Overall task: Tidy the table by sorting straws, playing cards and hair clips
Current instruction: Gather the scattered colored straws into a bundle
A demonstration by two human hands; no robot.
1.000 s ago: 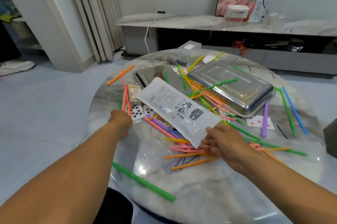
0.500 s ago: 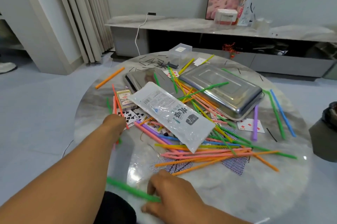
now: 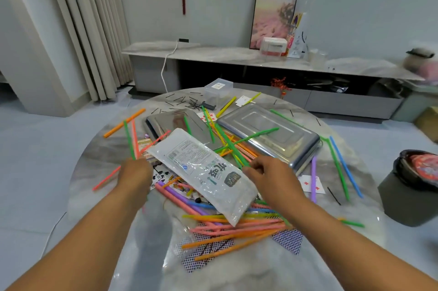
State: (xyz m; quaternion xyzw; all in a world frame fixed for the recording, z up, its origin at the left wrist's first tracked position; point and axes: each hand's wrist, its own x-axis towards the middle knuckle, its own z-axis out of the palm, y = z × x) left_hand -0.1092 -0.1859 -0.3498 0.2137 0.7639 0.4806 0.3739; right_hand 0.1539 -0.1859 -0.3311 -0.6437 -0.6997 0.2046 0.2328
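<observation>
Many coloured straws (image 3: 237, 231) lie scattered over the round marble table (image 3: 237, 274). My left hand (image 3: 135, 174) grips a small bunch of green and pink straws (image 3: 131, 139) that stick up out of the fist. My right hand (image 3: 267, 177) pinches the end of a green straw (image 3: 231, 146) beside a clear plastic straw bag (image 3: 201, 170). Playing cards lie face up (image 3: 310, 184) and face down (image 3: 288, 241), and a card box (image 3: 144, 143) sits by my left hand. Black hair clips (image 3: 194, 103) are piled at the far side.
Two steel trays (image 3: 267, 132) (image 3: 170, 122) sit upside down in the middle. A clear plastic box (image 3: 218, 89) stands at the far edge. A grey stool with a dark bowl (image 3: 412, 196) is close on the right. A low cabinet (image 3: 260, 60) runs along the wall.
My right hand took the green straw from the near edge and carried it up beside the bag. My left hand rose a little with its straws. The view tilted upward.
</observation>
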